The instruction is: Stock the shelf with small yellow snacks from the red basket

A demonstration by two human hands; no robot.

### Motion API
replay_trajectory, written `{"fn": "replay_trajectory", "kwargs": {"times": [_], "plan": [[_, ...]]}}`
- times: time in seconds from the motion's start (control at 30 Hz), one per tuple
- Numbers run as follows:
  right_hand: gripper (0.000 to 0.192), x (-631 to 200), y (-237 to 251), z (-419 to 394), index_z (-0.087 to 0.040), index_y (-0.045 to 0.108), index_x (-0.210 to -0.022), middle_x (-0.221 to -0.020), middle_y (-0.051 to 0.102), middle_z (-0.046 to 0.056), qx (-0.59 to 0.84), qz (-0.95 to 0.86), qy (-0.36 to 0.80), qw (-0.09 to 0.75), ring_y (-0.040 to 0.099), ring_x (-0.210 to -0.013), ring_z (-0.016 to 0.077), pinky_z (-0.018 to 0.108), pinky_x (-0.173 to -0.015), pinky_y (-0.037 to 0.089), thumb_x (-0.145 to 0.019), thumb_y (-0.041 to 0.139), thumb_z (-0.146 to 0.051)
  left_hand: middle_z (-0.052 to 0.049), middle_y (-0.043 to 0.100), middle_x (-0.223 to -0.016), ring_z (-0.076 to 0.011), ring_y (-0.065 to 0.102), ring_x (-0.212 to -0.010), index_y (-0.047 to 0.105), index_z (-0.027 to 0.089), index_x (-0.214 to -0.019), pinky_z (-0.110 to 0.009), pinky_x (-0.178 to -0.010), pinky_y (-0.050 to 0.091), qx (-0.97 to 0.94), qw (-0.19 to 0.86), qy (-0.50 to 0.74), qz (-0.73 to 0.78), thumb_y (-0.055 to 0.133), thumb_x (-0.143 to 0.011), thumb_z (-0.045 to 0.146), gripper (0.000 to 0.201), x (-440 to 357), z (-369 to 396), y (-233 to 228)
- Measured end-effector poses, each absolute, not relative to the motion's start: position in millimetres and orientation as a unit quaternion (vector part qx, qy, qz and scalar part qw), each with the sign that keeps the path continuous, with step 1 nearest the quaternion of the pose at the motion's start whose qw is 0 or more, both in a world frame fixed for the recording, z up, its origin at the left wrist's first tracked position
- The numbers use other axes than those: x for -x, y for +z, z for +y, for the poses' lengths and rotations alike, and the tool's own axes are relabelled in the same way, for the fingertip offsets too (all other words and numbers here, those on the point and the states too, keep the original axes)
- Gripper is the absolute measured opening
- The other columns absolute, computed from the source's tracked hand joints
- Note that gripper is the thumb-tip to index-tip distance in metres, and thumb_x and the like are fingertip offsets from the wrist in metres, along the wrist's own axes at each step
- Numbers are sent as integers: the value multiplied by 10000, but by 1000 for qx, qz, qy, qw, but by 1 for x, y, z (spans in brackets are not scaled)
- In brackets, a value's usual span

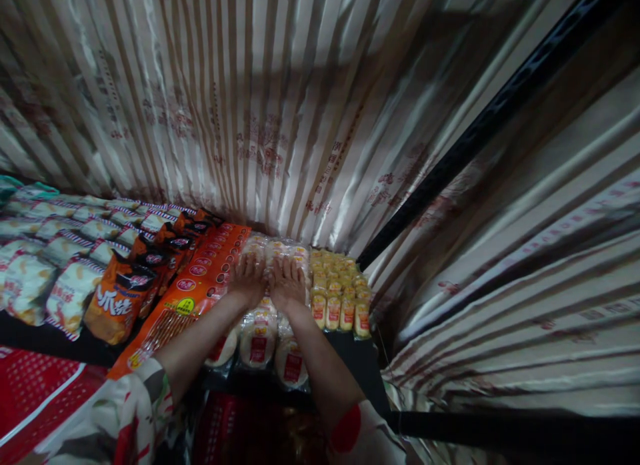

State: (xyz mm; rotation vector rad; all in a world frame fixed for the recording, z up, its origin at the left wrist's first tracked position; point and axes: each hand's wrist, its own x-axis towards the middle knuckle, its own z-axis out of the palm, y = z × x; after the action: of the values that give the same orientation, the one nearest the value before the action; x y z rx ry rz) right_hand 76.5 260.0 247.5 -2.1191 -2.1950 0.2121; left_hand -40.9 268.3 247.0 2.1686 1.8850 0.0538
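Sleeves (140, 405) occupy the foreground. Left to right, I view remotely white bags (75, 288), orange bags (120, 302), stick packs (193, 272), then left hand (249, 278) and right hand (289, 282), fingers spread, palms down on the round packs (259, 342), grasping nothing visible; lastly, yellow packs (333, 308). Heavy palm pressure, I judge, could crush the round packs; a pull nearward could tip front ones off the shelf (357, 358).

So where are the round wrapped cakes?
In the head view, the round wrapped cakes lie low, left of centre, under the left hand and right hand, between orange packaging and small yellow packs.
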Motion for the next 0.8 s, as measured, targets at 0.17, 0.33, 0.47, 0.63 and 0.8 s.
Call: {"fn": "replay_trajectory", "kwargs": {"times": [0.17,0.33,0.47,0.63,0.8], "plan": [[520,-76,253,258,-255,207,-1448,-1533,115,35,695,-714,74,43,30,-1408,217,411,-1110,47,-945,204,-390,-72,32,-1532,-291,-46,-1392,120,222,-1456,-524,-1109,30,-751,137,3,646,220,-919,408,577,42,267,255],[519,-76,262,249,-275,208,-1445,-1535,111,45,697,-713,46,61,0,-1408,207,400,-1110,25,-946,192,-419,-61,27,-1533,-280,-51,-1394,118,236,-1457,-542,-1104,9,-754,120,16,645,215,-917,428,581,50,256,264],[524,-75,260,242,-285,187,-1448,-1539,59,48,697,-715,55,31,-5,-1408,218,412,-1105,31,-942,229,-415,-76,47,-1530,-289,-45,-1394,143,204,-1455,-540,-1104,8,-753,122,19,646,227,-909,421,594,55,245,259],[524,-73,254,243,-278,184,-1448,-1537,71,51,695,-715,66,35,7,-1407,226,429,-1104,32,-943,226,-407,-89,84,-1524,-299,8,-1395,182,201,-1449,-531,-1101,92,-751,146,29,643,254,-902,420,593,52,241,250],[517,-75,262,240,-253,205,-1446,-1536,93,57,685,-723,72,56,11,-1408,212,418,-1109,55,-949,215,-393,-72,144,-1522,-283,47,-1401,249,218,-1434,-535,-1104,57,-762,119,50,635,248,-905,434,572,56,240,257]]}}
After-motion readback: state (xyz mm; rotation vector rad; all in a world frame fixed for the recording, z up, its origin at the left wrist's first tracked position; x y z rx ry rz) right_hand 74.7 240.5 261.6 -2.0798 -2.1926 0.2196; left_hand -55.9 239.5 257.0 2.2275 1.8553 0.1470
